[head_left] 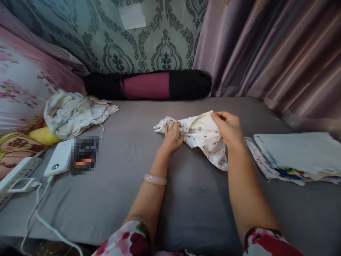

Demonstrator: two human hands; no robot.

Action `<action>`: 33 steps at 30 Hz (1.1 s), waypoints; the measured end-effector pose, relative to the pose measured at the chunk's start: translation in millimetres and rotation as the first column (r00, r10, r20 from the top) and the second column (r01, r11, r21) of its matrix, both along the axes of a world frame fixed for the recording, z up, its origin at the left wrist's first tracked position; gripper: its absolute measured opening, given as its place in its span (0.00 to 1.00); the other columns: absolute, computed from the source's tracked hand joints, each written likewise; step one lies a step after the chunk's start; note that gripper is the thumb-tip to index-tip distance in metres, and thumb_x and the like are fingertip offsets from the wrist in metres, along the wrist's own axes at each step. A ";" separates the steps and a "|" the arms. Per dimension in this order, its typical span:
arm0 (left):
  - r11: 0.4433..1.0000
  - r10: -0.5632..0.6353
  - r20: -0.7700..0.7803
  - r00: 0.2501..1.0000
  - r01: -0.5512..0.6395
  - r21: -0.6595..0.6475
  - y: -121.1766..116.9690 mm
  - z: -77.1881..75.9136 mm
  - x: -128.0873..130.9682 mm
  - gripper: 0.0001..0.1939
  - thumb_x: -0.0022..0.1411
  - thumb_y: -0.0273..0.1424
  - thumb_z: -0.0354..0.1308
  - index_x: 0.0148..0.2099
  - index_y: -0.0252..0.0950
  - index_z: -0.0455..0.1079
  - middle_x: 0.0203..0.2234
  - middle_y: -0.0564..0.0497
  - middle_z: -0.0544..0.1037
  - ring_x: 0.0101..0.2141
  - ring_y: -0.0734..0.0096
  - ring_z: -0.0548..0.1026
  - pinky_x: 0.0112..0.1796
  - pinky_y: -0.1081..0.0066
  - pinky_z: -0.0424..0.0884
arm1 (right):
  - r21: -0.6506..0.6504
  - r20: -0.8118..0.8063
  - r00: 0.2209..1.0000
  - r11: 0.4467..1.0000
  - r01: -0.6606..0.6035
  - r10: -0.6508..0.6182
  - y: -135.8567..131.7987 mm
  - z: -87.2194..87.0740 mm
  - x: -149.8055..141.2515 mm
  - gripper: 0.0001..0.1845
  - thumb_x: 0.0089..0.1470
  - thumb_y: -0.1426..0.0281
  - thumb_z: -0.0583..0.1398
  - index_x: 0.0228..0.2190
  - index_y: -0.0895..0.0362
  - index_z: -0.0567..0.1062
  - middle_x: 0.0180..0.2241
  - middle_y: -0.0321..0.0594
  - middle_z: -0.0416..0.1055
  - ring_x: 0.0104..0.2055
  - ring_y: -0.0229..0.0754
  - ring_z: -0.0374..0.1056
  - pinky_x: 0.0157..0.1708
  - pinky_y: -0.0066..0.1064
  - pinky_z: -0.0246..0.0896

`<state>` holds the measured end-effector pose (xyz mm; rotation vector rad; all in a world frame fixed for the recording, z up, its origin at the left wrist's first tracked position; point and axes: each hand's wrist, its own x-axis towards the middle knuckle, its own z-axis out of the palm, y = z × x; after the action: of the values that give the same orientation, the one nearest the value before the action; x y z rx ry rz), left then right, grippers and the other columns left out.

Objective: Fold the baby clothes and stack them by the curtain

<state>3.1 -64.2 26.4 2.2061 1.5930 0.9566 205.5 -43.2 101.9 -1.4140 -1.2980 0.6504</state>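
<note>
A white cloth with a small print (205, 137) lies partly bunched and partly lifted in the middle of the grey bed sheet (128, 199). Its bunched end is under my left hand (173, 137), whose fingers curl into the fabric. Higher and to the right, my right hand (229, 128) pinches the upper edge between thumb and fingers. From there the cloth slants down to the left, and a loose part hangs toward the sheet. Whether it is a garment or a plain piece, I cannot tell.
Folded cloths (298, 153) are stacked at the right. A crumpled pale cloth (71, 110) lies at the left, behind a white power bank (60, 158), a cable and a power strip (21, 174). A black and maroon bolster-shaped bag (146, 85) rests along the wall.
</note>
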 end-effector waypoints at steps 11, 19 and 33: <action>0.999 0.013 0.017 1.000 -0.013 0.043 -3.0 4.1 6.5 0.11 0.58 0.34 0.59 0.43 0.40 0.64 0.60 0.42 0.64 0.62 0.58 0.57 0.60 0.49 0.44 | 0.082 0.059 0.998 0.996 -0.042 0.037 -28.7 32.7 -16.8 0.20 0.52 0.52 0.59 0.34 0.56 0.77 0.29 0.42 0.73 0.33 0.44 0.69 0.28 0.33 0.63; 0.984 0.124 0.146 0.982 -0.141 0.112 -1.3 15.2 -0.5 0.06 0.56 0.26 0.57 0.38 0.39 0.70 0.52 0.44 0.69 0.54 0.58 0.65 0.55 0.55 0.56 | 0.139 0.081 0.996 0.990 0.033 -0.044 -21.0 30.4 -4.0 0.19 0.53 0.53 0.58 0.36 0.55 0.77 0.31 0.42 0.74 0.34 0.45 0.70 0.31 0.34 0.64; 1.000 0.028 0.489 0.872 -0.028 -0.007 3.8 29.7 -24.5 0.10 0.64 0.34 0.50 0.41 0.35 0.70 0.33 0.50 0.74 0.36 0.71 0.70 0.39 0.72 0.66 | -0.007 0.085 0.996 0.999 -0.039 0.039 7.2 -9.7 29.4 0.18 0.43 0.56 0.63 0.30 0.58 0.78 0.27 0.39 0.74 0.31 0.42 0.67 0.33 0.33 0.61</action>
<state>-21.4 -60.4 56.1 1.7431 1.3788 1.3884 234.9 -36.0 92.2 -1.4375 -1.3946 0.6259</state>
